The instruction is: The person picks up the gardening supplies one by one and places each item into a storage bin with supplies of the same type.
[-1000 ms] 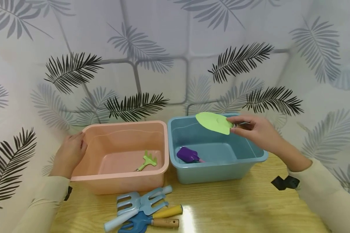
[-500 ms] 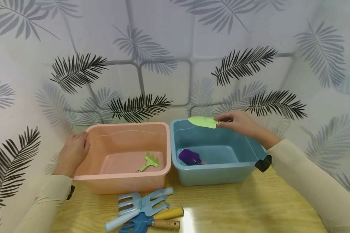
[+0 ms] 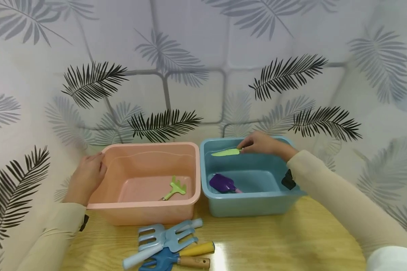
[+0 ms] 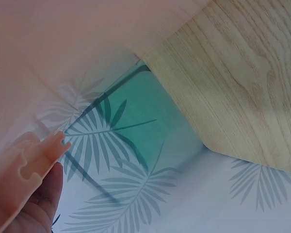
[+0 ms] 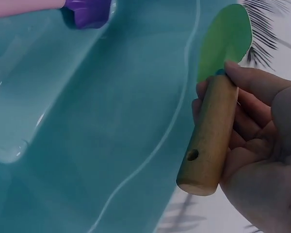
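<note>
My right hand (image 3: 259, 143) pinches a green trowel (image 3: 226, 152) over the back of the blue bin (image 3: 251, 205), its blade pointing left. In the right wrist view, the thumb and fingers close around the neck and upper part of its wooden handle (image 5: 211, 131). A purple shovel (image 3: 222, 183) with a pink handle lies on that bin's floor. My left hand (image 3: 88, 175) grips the left rim of the pink bin (image 3: 152, 212); the left wrist view shows the thumb beneath the rim (image 4: 31, 170). Inside the pink bin lies a small green hand rake (image 3: 176, 187).
Both bins stand side by side on a wooden table (image 3: 257, 241). In front of the pink one is a pile of tools: light blue forks (image 3: 178, 236), a dark blue tool (image 3: 164, 258), and yellow (image 3: 198, 248) and wooden handles (image 3: 194, 262). A leaf-patterned cloth (image 3: 203, 90) hangs behind.
My right hand has moved left with the trowel, then lowered it toward the blue bin. The blade has turned from broadside to nearly edge-on. My left hand stays on the pink bin.
</note>
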`<state>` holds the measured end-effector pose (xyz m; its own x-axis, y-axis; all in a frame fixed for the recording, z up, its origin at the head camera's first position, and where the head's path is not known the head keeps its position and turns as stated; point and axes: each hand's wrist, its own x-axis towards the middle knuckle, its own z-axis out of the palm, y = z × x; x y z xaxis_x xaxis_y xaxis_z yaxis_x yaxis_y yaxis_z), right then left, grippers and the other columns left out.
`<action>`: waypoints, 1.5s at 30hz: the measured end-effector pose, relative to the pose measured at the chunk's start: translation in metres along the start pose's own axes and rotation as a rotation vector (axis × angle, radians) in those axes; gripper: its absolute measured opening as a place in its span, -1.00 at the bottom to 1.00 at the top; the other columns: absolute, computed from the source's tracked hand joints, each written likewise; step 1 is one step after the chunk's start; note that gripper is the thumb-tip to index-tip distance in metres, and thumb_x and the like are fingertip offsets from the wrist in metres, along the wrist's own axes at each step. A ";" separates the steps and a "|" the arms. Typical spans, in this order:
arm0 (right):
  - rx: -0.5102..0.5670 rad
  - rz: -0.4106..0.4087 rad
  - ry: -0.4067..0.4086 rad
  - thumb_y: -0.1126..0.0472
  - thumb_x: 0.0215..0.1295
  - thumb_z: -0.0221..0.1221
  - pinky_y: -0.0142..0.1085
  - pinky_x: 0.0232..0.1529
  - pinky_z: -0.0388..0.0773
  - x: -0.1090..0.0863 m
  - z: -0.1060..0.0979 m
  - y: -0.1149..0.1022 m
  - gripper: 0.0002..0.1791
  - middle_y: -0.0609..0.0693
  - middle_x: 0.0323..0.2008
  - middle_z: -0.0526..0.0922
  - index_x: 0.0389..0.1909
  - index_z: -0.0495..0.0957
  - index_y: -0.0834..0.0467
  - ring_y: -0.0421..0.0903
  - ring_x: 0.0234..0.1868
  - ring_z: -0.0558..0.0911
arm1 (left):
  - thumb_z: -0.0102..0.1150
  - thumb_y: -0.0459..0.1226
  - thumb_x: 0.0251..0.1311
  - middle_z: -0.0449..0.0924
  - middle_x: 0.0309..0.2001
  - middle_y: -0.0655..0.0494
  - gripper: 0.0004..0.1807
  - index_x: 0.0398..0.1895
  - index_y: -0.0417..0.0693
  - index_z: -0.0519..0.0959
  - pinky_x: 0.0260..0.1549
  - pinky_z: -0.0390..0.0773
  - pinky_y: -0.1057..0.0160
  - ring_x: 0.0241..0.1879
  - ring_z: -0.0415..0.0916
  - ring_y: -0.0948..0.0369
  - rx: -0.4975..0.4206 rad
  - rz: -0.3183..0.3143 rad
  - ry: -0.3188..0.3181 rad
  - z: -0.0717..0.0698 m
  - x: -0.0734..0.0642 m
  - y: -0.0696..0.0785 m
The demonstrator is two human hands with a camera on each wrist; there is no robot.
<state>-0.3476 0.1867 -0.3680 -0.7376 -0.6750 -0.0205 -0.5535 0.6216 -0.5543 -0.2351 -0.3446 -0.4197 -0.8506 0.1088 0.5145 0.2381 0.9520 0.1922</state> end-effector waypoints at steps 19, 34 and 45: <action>-0.065 0.047 -0.144 0.32 0.13 0.25 -0.27 -0.24 0.58 0.017 0.051 0.041 -0.82 0.01 -0.31 0.69 -0.24 0.68 0.28 -0.17 -0.30 0.62 | -0.01 -0.49 0.11 0.52 -0.10 -0.39 -0.68 -0.06 -0.49 0.49 -0.12 0.39 -0.19 -0.19 0.38 -0.27 -0.011 0.030 0.032 0.004 0.002 0.004; 0.046 0.171 -0.137 0.39 0.13 0.22 -0.24 -0.19 0.57 0.022 0.059 0.050 -0.79 0.03 -0.31 0.68 -0.20 0.64 0.34 -0.11 -0.27 0.62 | -0.01 -0.47 0.14 0.50 -0.08 -0.40 -0.66 -0.02 -0.50 0.47 -0.07 0.39 -0.18 -0.14 0.38 -0.24 0.015 0.023 0.024 0.002 -0.002 -0.001; 0.026 0.104 -0.104 0.43 0.18 0.16 -0.21 -0.18 0.57 0.026 0.059 0.056 -0.81 0.09 -0.27 0.68 -0.20 0.62 0.39 -0.07 -0.23 0.62 | -0.02 -0.47 0.13 0.51 -0.09 -0.40 -0.67 -0.04 -0.51 0.48 -0.08 0.39 -0.17 -0.16 0.37 -0.26 0.016 0.040 0.046 0.002 -0.001 -0.001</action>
<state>-0.3754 0.1804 -0.4486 -0.7455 -0.6458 -0.1649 -0.4646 0.6809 -0.5661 -0.2357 -0.3452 -0.4215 -0.8182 0.1339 0.5592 0.2634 0.9517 0.1576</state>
